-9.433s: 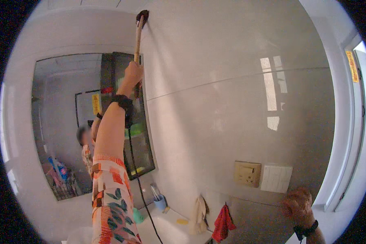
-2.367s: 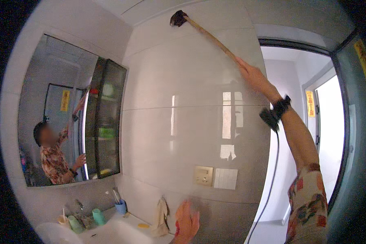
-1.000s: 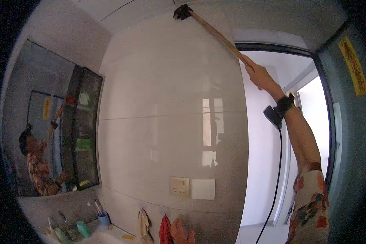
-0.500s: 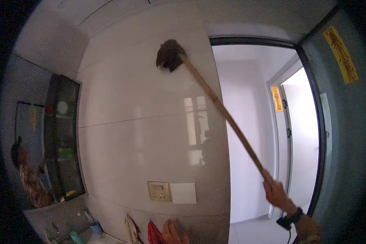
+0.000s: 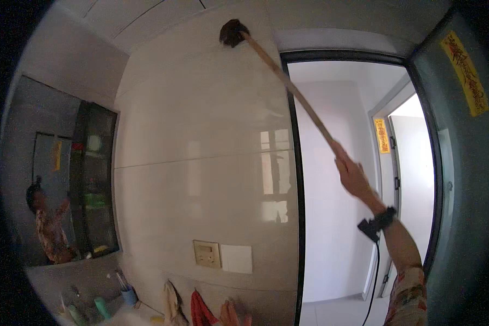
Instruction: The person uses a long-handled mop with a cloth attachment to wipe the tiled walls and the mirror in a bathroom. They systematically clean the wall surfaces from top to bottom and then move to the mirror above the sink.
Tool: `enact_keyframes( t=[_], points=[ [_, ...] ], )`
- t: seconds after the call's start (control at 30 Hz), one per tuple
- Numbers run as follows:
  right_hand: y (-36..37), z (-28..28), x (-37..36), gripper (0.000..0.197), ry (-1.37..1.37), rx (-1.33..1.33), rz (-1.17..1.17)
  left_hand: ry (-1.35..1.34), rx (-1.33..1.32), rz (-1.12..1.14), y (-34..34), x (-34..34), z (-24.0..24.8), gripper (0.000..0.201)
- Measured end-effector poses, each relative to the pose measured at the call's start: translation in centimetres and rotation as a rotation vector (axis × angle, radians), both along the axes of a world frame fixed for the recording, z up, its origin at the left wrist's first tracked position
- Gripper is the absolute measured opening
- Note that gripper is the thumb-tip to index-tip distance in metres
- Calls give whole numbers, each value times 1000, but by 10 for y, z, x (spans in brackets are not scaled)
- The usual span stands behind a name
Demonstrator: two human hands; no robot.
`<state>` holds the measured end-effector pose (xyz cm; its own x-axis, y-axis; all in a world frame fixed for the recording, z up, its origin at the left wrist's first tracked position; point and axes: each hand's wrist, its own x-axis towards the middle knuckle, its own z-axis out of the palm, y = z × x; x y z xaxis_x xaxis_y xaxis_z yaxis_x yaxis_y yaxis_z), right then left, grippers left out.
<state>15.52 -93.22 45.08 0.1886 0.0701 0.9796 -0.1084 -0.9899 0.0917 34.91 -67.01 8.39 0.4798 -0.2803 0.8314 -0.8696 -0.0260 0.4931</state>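
My right hand is wrapped around the lower end of a long wooden-handled mop, with the arm stretched up. A dark, shaggy-looking head tops the pole and sits against the upper part of the glossy tiled wall, close below the ceiling. The pole slants up to the left across the doorway's dark frame. On my right wrist is a black strap with a small device and a hanging cable. My left hand is outside the view.
An open doorway with a dark frame lies right of the wall. Switch plates sit low on the wall, above hanging cloths. At left are a mirror cabinet and a counter with a blue toothbrush cup and a green tube.
The mop head has moved up the wall and slightly right, nearer the ceiling. My right hand has risen with the pole, and more of my forearm and sleeve shows.
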Motion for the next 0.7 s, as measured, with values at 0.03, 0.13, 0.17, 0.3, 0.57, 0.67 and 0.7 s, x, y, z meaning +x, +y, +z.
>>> enact_keyframes(
  t=[0.03,0.13,0.17,0.3,0.57,0.67,0.7],
  points=[
    [-7,21,0,45,-48,-83,-24,1,6,-12,0,-3,-2,58],
    [29,68,8,43,-3,44,9,30,18,22,11,-12,-9,58],
    [37,80,-2,43,-18,-6,-22,27,24,8,12,-15,-10,59],
    [61,128,-25,43,-19,-23,-125,32,44,-41,18,-32,-21,59],
    [98,173,-31,51,-49,7,-349,46,99,-109,38,-54,-36,59],
    [93,171,-30,53,-54,-53,-332,53,109,-129,47,-61,-38,59],
    [91,163,-28,54,-40,-34,-267,59,120,-127,52,-64,-40,59]
  ],
)
